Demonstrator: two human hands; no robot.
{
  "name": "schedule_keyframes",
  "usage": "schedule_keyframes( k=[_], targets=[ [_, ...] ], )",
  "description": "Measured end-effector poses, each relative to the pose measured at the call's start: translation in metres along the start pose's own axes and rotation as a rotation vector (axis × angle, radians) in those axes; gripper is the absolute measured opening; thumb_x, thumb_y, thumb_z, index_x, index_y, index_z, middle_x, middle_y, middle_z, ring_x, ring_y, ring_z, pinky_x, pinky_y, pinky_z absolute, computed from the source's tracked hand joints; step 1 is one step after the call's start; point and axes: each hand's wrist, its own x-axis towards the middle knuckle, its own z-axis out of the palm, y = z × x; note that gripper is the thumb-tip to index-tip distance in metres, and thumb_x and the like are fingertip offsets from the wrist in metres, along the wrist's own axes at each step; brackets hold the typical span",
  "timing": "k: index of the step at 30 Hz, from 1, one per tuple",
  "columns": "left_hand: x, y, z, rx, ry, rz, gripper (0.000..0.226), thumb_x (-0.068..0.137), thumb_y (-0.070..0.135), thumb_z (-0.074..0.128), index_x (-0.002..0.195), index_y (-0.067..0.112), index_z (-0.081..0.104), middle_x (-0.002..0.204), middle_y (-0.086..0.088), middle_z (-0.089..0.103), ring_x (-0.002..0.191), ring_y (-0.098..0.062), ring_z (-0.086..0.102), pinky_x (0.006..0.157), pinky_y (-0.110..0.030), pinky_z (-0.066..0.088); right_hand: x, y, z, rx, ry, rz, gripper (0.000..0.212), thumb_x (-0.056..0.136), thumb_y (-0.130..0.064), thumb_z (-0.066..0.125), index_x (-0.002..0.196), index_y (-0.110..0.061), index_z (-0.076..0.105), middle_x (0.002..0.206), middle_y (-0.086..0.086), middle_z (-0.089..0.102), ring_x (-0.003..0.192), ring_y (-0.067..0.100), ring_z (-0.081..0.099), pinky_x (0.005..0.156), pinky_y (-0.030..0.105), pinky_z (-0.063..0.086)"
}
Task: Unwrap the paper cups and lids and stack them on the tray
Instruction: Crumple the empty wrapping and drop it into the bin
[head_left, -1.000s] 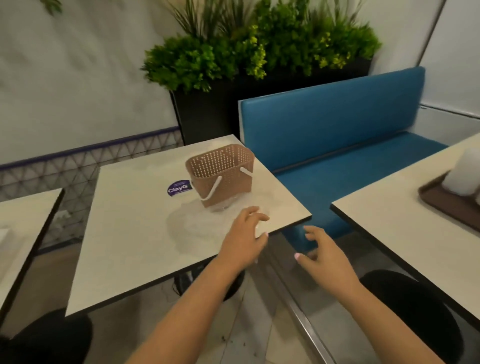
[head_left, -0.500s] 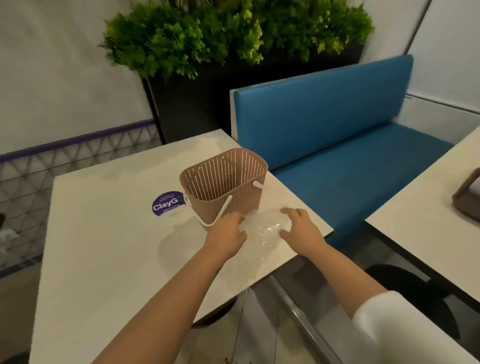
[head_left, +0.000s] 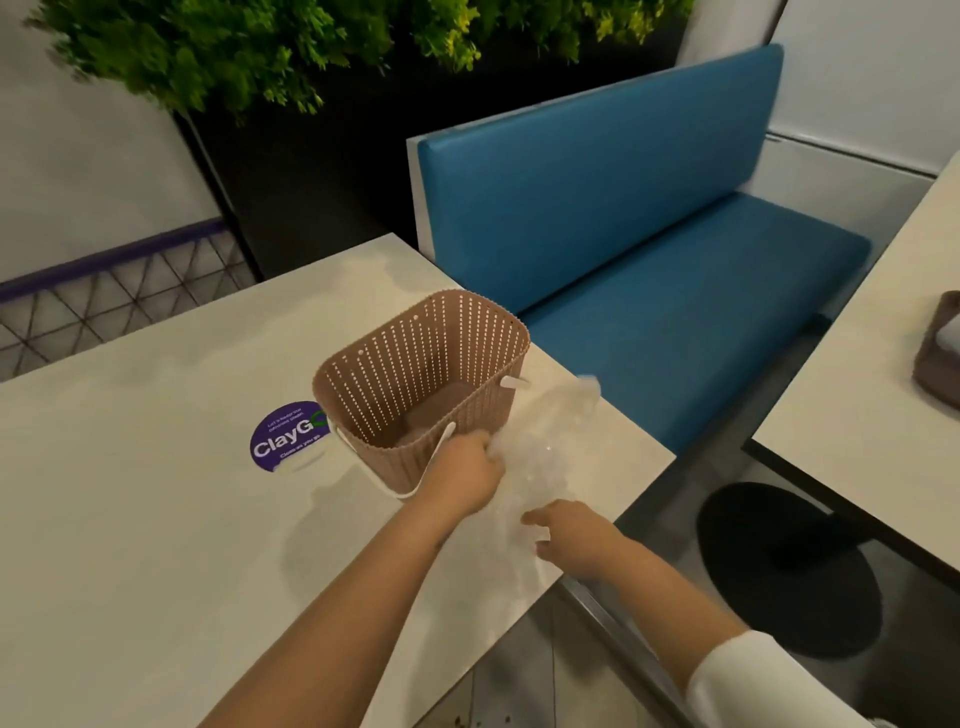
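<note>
A crumpled clear plastic wrapper (head_left: 545, 441) lies on the white table (head_left: 156, 545), just right of a brown perforated basket (head_left: 421, 379). My left hand (head_left: 462, 473) grips the wrapper's left side, close against the basket's front corner. My right hand (head_left: 571, 530) holds its lower end near the table's edge. The wrapper's far end sticks up in a blur. A brown tray (head_left: 935, 358) holding something white shows only partly at the far right, on another table (head_left: 872, 415). No cups or lids are plainly visible.
A purple round sticker (head_left: 285, 436) sits on the table left of the basket. A blue padded bench (head_left: 649, 249) stands behind it, with a dark planter of green plants (head_left: 311, 52) beyond. A black table base (head_left: 784, 566) is on the floor.
Both hands reached from the table edge to the wrapper and took hold of it. Since half a second ago my right hand slid down to its near end and the wrapper stretched out.
</note>
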Motion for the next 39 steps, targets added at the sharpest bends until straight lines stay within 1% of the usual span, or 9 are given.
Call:
schedule_keyframes(
  k=[6, 9, 12, 15, 18, 23, 30, 34, 39],
  targets=[
    [-0.012, 0.025, -0.055, -0.316, 0.009, 0.125, 0.011, 0.099, 0.023, 0.048, 0.103, 0.020, 0.058, 0.095, 0.004, 0.063, 0.076, -0.005, 0.059, 0.062, -0.025, 0.043, -0.001, -0.015, -0.004, 0.050, -0.030, 0.045, 0.046, 0.099, -0.026, 0.045, 0.142, -0.012, 0.041, 0.145, 0.009, 0.041, 0.130, 0.028, 0.042, 0.107, 0.035, 0.036],
    [-0.019, 0.033, -0.078, -0.501, 0.002, 0.173, 0.010, 0.097, 0.021, 0.054, 0.102, 0.020, 0.062, 0.094, 0.003, 0.069, 0.082, -0.010, 0.067, 0.074, -0.032, 0.053, -0.012, -0.011, -0.029, 0.202, 0.184, 0.121, 0.037, 0.096, -0.011, 0.039, 0.129, -0.016, 0.056, 0.136, 0.006, 0.054, 0.121, 0.024, 0.052, 0.101, 0.034, 0.041],
    [-0.021, 0.040, -0.097, -0.605, -0.016, 0.217, 0.005, 0.093, 0.020, 0.061, 0.097, 0.021, 0.064, 0.095, -0.002, 0.073, 0.091, -0.023, 0.070, 0.089, -0.048, 0.054, -0.040, -0.007, -0.075, 0.834, 0.524, 0.156, 0.026, 0.099, -0.027, 0.042, 0.104, -0.018, 0.066, 0.113, 0.007, 0.067, 0.092, 0.021, 0.060, 0.083, 0.038, 0.048],
    [-0.026, 0.058, -0.106, -0.676, -0.093, 0.264, 0.014, 0.090, 0.014, 0.065, 0.104, 0.012, 0.062, 0.094, -0.005, 0.074, 0.088, -0.023, 0.072, 0.089, -0.048, 0.055, -0.077, -0.010, -0.127, 1.390, 0.397, -0.041, 0.057, 0.092, -0.064, 0.036, 0.105, -0.018, 0.068, 0.096, 0.003, 0.072, 0.079, 0.020, 0.064, 0.074, 0.036, 0.052],
    [-0.032, 0.082, -0.107, -0.737, -0.164, 0.327, 0.032, 0.086, 0.004, 0.069, 0.116, 0.003, 0.058, 0.106, -0.017, 0.071, 0.094, -0.029, 0.070, 0.085, -0.043, 0.057, -0.105, -0.018, -0.158, 1.312, 0.396, -0.175, 0.048, 0.089, -0.052, 0.056, 0.110, -0.011, 0.068, 0.096, 0.010, 0.071, 0.078, 0.024, 0.063, 0.073, 0.037, 0.051],
    [-0.038, 0.121, -0.102, -0.732, -0.089, 0.396, 0.033, 0.078, 0.033, 0.078, 0.102, 0.017, 0.062, 0.097, -0.006, 0.074, 0.089, -0.024, 0.072, 0.080, -0.045, 0.059, -0.133, -0.010, -0.171, 1.185, 0.929, -0.103, 0.014, 0.078, -0.018, 0.076, 0.090, -0.013, 0.069, 0.075, 0.006, 0.065, 0.065, 0.016, 0.059, 0.057, 0.028, 0.049],
    [-0.058, 0.184, -0.048, -0.583, 0.422, 0.561, 0.033, 0.086, 0.028, 0.068, 0.067, 0.026, 0.041, 0.061, 0.013, 0.043, 0.054, -0.005, 0.041, 0.052, -0.013, 0.034, -0.165, -0.004, -0.160, 0.822, 1.428, -0.088, 0.013, 0.085, -0.017, 0.067, 0.092, -0.022, 0.057, 0.078, -0.008, 0.061, 0.072, 0.010, 0.056, 0.066, 0.020, 0.046],
    [-0.061, 0.208, -0.038, -0.939, 0.068, 0.473, 0.025, 0.095, 0.032, 0.054, 0.081, 0.012, 0.059, 0.074, 0.000, 0.064, 0.069, -0.011, 0.058, 0.071, -0.032, 0.050, -0.187, -0.001, -0.163, 0.974, 1.359, -0.137, 0.019, 0.090, -0.037, 0.061, 0.085, -0.020, 0.054, 0.072, -0.003, 0.064, 0.068, 0.005, 0.063, 0.064, 0.018, 0.051],
    [-0.057, 0.214, -0.035, -0.990, -0.335, 0.540, 0.054, 0.076, 0.042, 0.068, 0.120, 0.013, 0.058, 0.109, -0.002, 0.072, 0.105, -0.018, 0.067, 0.092, -0.030, 0.053, -0.212, 0.021, -0.178, 1.396, 0.896, -0.145, 0.037, 0.098, -0.041, 0.045, 0.098, -0.013, 0.068, 0.091, 0.008, 0.074, 0.085, 0.022, 0.072, 0.072, 0.032, 0.060]
  ],
)
